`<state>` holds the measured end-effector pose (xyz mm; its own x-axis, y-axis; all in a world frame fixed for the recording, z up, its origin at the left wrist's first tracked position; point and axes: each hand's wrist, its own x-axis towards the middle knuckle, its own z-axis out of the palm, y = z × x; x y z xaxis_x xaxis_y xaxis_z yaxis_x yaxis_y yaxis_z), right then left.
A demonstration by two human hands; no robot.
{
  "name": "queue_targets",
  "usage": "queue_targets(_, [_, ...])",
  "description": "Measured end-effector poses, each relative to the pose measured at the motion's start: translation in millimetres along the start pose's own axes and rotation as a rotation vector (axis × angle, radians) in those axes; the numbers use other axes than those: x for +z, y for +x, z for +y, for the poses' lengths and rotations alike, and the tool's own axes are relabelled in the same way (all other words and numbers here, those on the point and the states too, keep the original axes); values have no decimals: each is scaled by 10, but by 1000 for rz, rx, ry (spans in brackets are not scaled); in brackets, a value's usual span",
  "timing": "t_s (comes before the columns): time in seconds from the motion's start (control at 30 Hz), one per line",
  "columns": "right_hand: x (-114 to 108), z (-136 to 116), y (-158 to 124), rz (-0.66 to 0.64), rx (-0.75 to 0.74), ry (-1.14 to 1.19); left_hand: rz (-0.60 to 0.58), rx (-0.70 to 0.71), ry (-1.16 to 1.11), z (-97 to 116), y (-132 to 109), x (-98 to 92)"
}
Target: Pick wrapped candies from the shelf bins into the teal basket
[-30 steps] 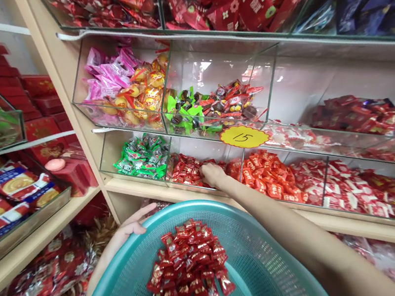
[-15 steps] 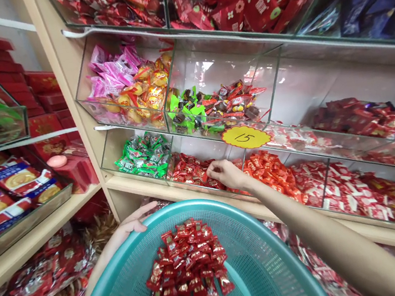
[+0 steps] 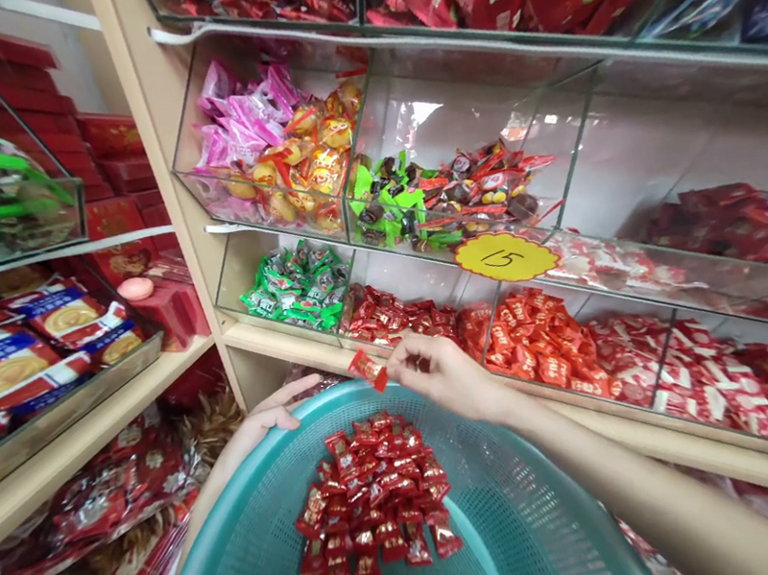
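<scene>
A teal plastic basket [image 3: 528, 459] with perforated walls is in front of me, a pile of red-wrapped candies [image 3: 377, 493] lying inside it. My left hand [image 3: 270, 417] holds the basket at its far left rim, the forearm running along the outside and the fingers pointing toward the shelf. Over the far rim, my right hand [image 3: 433, 372] pinches a single orange-red wrapped candy [image 3: 369, 369] between thumb and fingers. Right behind that hand is the shelf bin of dark red candies [image 3: 395, 313], beside a bin of orange-red candies [image 3: 533, 332].
Clear-walled bins hold green-wrapped candies [image 3: 300, 286], pink packets [image 3: 248, 119] and red-and-white candies [image 3: 721, 365]. A yellow price tag [image 3: 506, 256] reading 15 hangs on the shelf front. A wooden upright [image 3: 158, 148] stands at left, with packaged biscuits [image 3: 2, 362] beyond it. Bagged goods lie below.
My right hand has drawn back from the dark red candy bin to the basket's far rim, a candy now showing in its fingers. The view has shifted slightly; my left hand stays on the basket.
</scene>
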<state>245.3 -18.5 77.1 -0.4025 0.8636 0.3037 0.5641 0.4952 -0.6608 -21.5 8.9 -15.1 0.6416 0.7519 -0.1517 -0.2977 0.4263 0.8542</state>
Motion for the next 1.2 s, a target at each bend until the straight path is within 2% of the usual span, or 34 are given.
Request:
queue_targets(0.1, [214, -109, -59, -75, -68, -115, 91, -24, -13, 3, -31, 48])
queue_targets(0.27, [450, -166, -36, -176, -142, -418, 123, -25, 7, 23, -19, 83])
queue_targets(0.47, [568, -197, 1, -148, -267, -800, 130, 2, 18, 10, 10, 16])
queue_targets(0.6, [684, -252, -65, -165, -377, -956, 188, -31, 31, 27, 5, 68])
queue_targets(0.77, [874, -373, -160, -228, -425, -1018, 299, 20, 94, 50, -39, 147])
queue_targets(0.93, [1002, -434, -169, -276, -420, -1007, 342, 57, 91, 67, -100, 243])
queue_targets(1.2, [1028, -401, -229, -219, -470, -947, 397, 53, 33, 111, -166, 420])
